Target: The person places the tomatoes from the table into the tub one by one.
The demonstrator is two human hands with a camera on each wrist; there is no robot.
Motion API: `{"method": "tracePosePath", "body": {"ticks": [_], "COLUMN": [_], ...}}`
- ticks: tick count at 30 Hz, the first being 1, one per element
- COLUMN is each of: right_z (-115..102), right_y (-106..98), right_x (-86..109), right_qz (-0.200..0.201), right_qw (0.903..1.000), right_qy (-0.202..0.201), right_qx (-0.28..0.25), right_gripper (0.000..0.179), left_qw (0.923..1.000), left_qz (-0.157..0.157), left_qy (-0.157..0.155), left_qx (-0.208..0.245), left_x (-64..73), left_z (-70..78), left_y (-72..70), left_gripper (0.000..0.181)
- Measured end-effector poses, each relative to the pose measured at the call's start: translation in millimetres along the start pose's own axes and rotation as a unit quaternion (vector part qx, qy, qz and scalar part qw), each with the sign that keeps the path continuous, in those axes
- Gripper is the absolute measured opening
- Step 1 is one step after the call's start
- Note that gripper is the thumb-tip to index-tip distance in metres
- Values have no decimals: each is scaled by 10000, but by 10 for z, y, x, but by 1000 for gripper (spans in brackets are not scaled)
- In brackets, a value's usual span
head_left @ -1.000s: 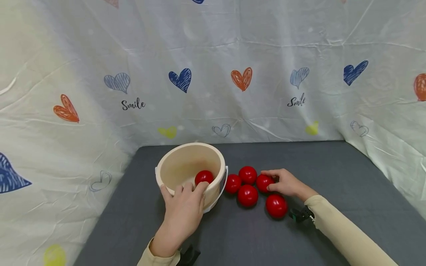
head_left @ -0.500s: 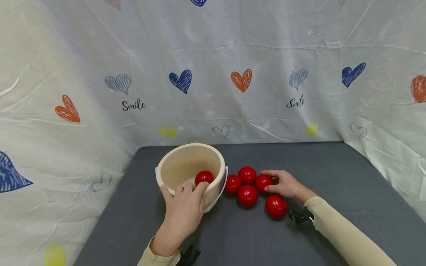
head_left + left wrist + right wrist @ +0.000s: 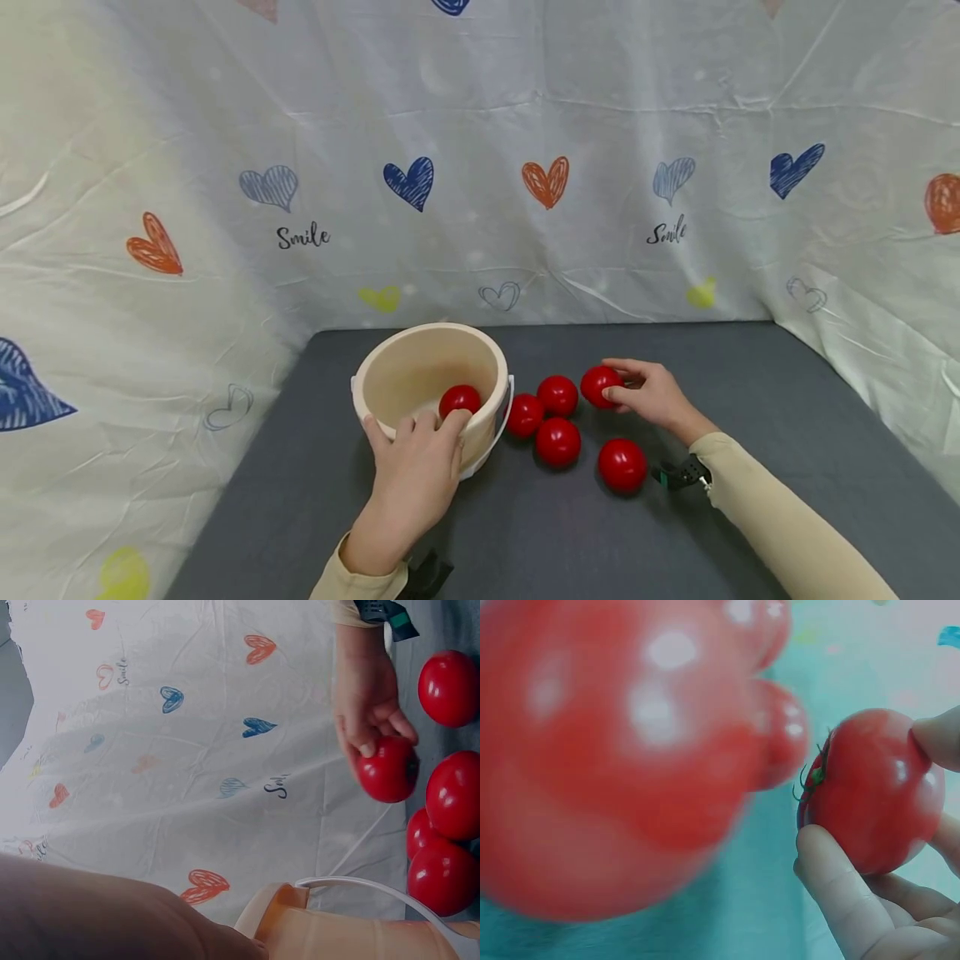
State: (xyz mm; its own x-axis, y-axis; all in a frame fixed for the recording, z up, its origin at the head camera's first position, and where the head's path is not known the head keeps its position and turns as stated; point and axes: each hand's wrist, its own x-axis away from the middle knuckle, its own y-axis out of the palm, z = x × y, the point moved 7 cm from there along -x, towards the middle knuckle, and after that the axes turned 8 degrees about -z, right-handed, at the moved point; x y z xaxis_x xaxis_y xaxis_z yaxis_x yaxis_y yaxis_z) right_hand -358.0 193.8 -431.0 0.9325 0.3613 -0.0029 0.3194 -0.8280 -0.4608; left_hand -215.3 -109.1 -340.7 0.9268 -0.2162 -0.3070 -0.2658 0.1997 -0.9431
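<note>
A cream bucket (image 3: 367, 379) with a white handle stands left of centre on the table. My left hand (image 3: 416, 471) grips its near rim, fingers hooked over the edge. Inside the bucket one red tomato (image 3: 460, 398) shows; the rest of the bottom is partly hidden. To the right, my right hand (image 3: 652, 396) pinches another tomato (image 3: 601, 387) between thumb and fingers, raised off the table. Its green calyx (image 3: 817, 775) faces away from the palm in the right wrist view. The left wrist view also has this held tomato (image 3: 388, 769) hanging from the fingertips.
Several more tomatoes lie between bucket and right hand: a left one (image 3: 524, 415), a back one (image 3: 557, 395) and a front one (image 3: 557, 442) grouped together. A separate tomato (image 3: 622, 465) sits nearer. Behind the dark table (image 3: 540, 542) hangs a white heart-patterned cloth (image 3: 465, 108).
My right hand has lifted the tomato up and slightly away from the group, where it rested earlier. The left hand and bucket have stayed in place.
</note>
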Motion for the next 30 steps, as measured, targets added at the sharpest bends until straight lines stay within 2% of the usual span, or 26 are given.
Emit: {"method": "tracePosePath", "body": {"ticks": [7,15,25,30], "right_z": [-328,-782,-1490,-1770], "right_y": [-58,59,378,646], "right_x": [-75,-204,-465,-587], "right_qz": [30,-177,-446,-717], "right_qw": [9997,9982,9925,9876], "right_qy": [-128,-440,-1119,-1397], "right_qx": [-220,-354,-225,0], "right_gripper": [52,52,52,51], "left_qw": [10000,10000,10000,9998], "left_qz": [72,-76,27,-197], "left_qy": [17,-32,16,-67], "left_qx": [-29,34,-55,-3], "left_x": [19,5,-1,-12], "left_z": [-14,-13,-9,-11], "left_y": [-15,5,3,17], "left_gripper": [25,25,23,26]}}
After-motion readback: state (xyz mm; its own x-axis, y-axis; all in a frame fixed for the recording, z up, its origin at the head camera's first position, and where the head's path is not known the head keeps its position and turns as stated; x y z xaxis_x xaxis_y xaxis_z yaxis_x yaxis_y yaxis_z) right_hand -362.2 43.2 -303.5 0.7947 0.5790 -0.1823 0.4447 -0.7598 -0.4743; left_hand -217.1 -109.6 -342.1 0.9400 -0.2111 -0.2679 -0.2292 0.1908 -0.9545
